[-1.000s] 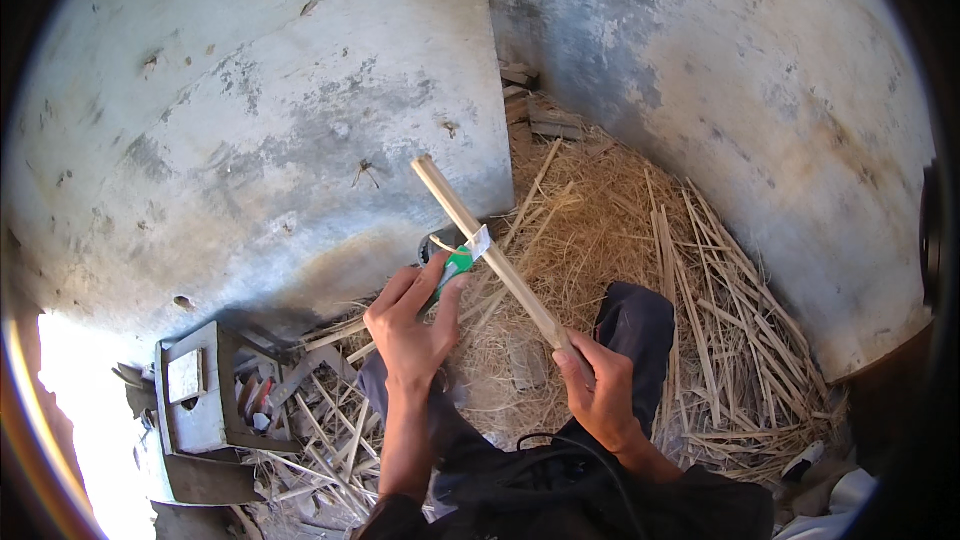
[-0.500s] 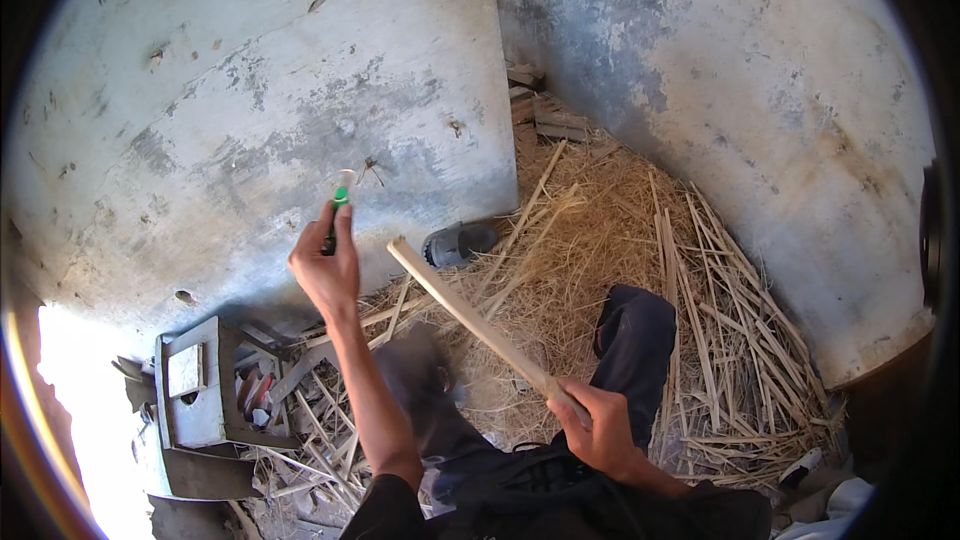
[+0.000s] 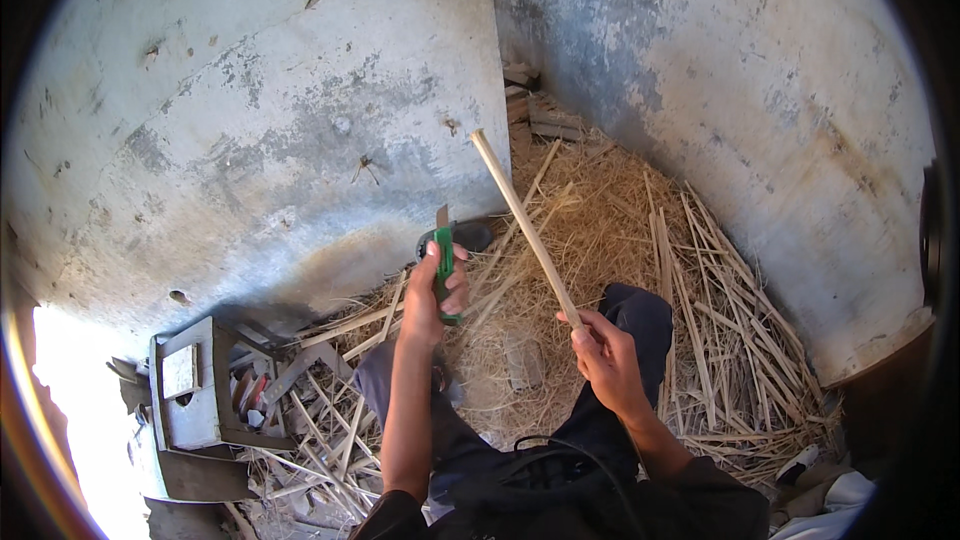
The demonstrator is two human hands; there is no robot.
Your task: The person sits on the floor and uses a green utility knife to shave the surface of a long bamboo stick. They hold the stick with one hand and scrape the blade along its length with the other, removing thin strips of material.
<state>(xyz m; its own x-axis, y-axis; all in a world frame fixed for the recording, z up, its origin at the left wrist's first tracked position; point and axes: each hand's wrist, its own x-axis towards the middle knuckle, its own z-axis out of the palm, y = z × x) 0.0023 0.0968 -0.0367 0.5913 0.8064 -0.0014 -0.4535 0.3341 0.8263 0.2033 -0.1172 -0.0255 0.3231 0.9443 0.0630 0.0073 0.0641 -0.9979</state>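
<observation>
My left hand (image 3: 436, 290) is wrapped round the green handle of a utility knife (image 3: 444, 245), whose blade points up and away from me. In my right hand (image 3: 606, 352) is the lower end of a long pale wooden stick (image 3: 522, 215). The stick slants up and to the left, its far end in front of the wall. Knife and stick are apart, with the blade to the left of the stick. Behind the knife lies a dark grey shoe-like object (image 3: 472, 236) against the foot of the wall.
Straw-like shavings (image 3: 590, 210) cover the floor between my legs and the walls. Many split sticks (image 3: 745, 340) lie in a heap at the right. A grey box (image 3: 195, 380) with small tools inside stands at the left. Worn plastered walls (image 3: 300, 140) meet in a corner ahead.
My left hand has come down and to the right with the knife. The stick has swung more upright and rightward, and my right hand has shifted slightly.
</observation>
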